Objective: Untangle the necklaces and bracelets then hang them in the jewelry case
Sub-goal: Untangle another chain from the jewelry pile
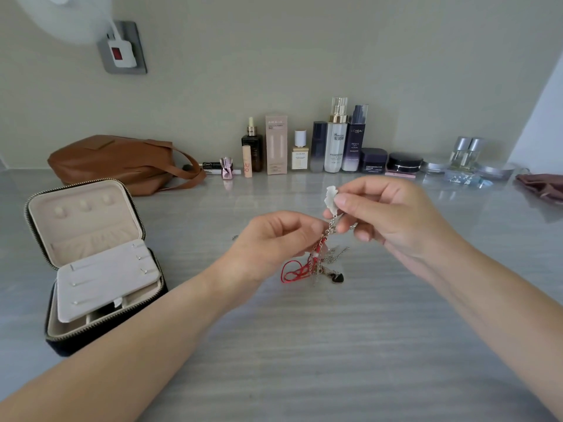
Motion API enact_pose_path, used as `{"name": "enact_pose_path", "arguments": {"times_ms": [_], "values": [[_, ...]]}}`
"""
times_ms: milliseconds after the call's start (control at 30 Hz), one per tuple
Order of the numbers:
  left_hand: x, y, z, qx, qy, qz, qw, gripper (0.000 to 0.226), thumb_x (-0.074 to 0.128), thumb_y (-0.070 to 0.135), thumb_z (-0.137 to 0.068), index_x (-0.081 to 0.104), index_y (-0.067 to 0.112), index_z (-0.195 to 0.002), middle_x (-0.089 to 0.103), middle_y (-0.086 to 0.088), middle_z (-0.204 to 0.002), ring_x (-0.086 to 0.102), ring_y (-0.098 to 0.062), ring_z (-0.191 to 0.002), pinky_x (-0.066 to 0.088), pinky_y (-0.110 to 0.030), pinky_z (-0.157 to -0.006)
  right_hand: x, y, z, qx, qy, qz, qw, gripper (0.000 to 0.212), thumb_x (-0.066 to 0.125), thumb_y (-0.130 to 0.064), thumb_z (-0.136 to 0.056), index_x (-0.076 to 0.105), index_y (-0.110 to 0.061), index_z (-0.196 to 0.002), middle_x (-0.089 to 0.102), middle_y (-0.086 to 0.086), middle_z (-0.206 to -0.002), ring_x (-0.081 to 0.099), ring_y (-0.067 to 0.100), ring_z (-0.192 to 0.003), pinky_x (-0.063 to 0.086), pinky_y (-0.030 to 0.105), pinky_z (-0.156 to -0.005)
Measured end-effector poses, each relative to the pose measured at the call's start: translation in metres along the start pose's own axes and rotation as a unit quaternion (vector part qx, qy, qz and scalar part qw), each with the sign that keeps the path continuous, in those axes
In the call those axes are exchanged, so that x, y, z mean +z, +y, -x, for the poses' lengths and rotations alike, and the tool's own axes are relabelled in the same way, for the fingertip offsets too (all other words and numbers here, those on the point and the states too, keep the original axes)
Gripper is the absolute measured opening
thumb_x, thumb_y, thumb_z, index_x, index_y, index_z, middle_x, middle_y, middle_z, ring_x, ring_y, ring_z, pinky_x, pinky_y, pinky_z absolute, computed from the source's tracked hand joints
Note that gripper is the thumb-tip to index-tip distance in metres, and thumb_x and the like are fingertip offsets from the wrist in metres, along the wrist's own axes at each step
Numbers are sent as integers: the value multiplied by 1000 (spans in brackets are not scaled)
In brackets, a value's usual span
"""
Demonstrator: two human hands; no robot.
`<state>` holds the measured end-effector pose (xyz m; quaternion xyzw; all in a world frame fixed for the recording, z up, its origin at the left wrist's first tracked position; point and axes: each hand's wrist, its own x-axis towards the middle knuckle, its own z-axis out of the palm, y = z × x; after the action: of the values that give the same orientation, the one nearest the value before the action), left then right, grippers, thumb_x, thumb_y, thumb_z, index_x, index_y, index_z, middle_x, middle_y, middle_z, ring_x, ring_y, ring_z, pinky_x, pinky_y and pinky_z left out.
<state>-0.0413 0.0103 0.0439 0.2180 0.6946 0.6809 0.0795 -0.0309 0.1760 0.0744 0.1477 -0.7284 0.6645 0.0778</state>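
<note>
A tangle of jewelry (316, 266) hangs between my hands above the grey table (304, 345): silver chains, a red cord looping out at the lower left and a dark heart pendant (337, 278) at the bottom. My right hand (387, 214) pinches a white pendant (331, 198) at the top of the tangle. My left hand (274, 242) pinches the chains just below it. The dark jewelry case (94, 269) stands open at the left, its beige lid upright with three hooks, and a padded insert lies tilted over the tray.
A brown leather bag (122, 161) lies behind the case. Along the back wall stands a row of cosmetic bottles, boxes and jars (335, 147). A dark red pouch (542, 185) sits at the far right edge. A wall socket with a white plug (122, 50) is up left.
</note>
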Motion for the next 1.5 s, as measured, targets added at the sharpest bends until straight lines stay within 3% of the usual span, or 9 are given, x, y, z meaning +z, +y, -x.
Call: {"name": "enact_pose_path", "arguments": {"times_ms": [100, 400, 667, 867, 1033, 1167, 1267, 1367, 1500], "values": [[2, 2, 2, -10, -4, -3, 1000, 9, 60, 12, -82, 66, 15, -75, 66, 6, -59, 61, -8, -61, 51, -18, -65, 0, -4, 1, 12, -4, -29, 1000, 8, 59, 0, -80, 61, -7, -78, 72, 5, -65, 61, 8, -51, 37, 16, -40], [0, 8, 4, 3, 43, 26, 999, 6, 72, 22, -70, 70, 20, -65, 69, 2, -71, 60, -12, -67, 46, -37, -83, 0, -10, 3, -1, -3, -18, 1000, 13, 64, -7, -77, 62, -18, -71, 69, -3, -62, 61, 8, -57, 39, 16, -44], [4, 12, 6, -11, 33, 4, 999, 13, 66, 5, -77, 62, 16, -71, 65, 3, -64, 59, -10, -61, 46, -27, -70, 1, -10, 5, -16, -28, -7, 999, 12, 67, -3, -71, 61, -14, -73, 72, 3, -67, 65, 10, -59, 43, 17, -45], [8, 12, 8, -35, 30, -23, 999, 7, 68, 11, -76, 63, 16, -73, 70, -1, -74, 61, -11, -69, 46, -33, -78, 2, -8, 4, -27, -25, 14, 999, 11, 67, -4, -72, 63, -13, -74, 67, 4, -65, 62, 8, -57, 41, 17, -45], [7, 12, 5, -42, 60, 9, 997, 13, 63, 5, -80, 60, 14, -71, 65, 3, -57, 57, -12, -59, 43, -30, -74, 0, -8, 4, -36, -13, 47, 998, 13, 68, -3, -72, 63, -15, -71, 63, 0, -64, 55, 3, -53, 38, 11, -46], [8, 11, 7, -48, 74, -31, 996, 13, 69, 9, -76, 65, 18, -68, 61, 7, -56, 54, -8, -54, 46, -23, -66, 3, -8, 5, -47, -40, 64, 996, 15, 70, -2, -70, 64, -16, -70, 67, 2, -68, 60, 5, -61, 50, 13, -59], [11, 13, 11, -53, 53, -71, 995, 11, 69, 10, -76, 67, 19, -70, 61, -7, -71, 51, -18, -67, 40, -33, -68, 5, -4, 5, -46, -47, 82, 994, 17, 72, -5, -67, 66, -20, -69, 70, -2, -66, 63, 8, -64, 53, 19, -67], [12, 14, 11, -55, 44, -80, 994, 10, 71, 12, -75, 67, 19, -70, 57, -13, -78, 49, -22, -71, 38, -36, -71, 6, -1, 4, -37, -31, 90, 995, 16, 72, -6, -69, 65, -20, -70, 69, 1, -68, 61, 7, -63, 51, 15, -64], [11, 11, 10, -44, 59, -80, 994, 10, 77, 15, -69, 68, 20, -69, 64, -2, -66, 56, -17, -64, 46, -29, -63, 4, 0, 2, -12, 5, 115, 993, 14, 69, -7, -74, 62, -19, -73, 62, 0, -65, 52, -2, -51, 38, 7, -48]]}}
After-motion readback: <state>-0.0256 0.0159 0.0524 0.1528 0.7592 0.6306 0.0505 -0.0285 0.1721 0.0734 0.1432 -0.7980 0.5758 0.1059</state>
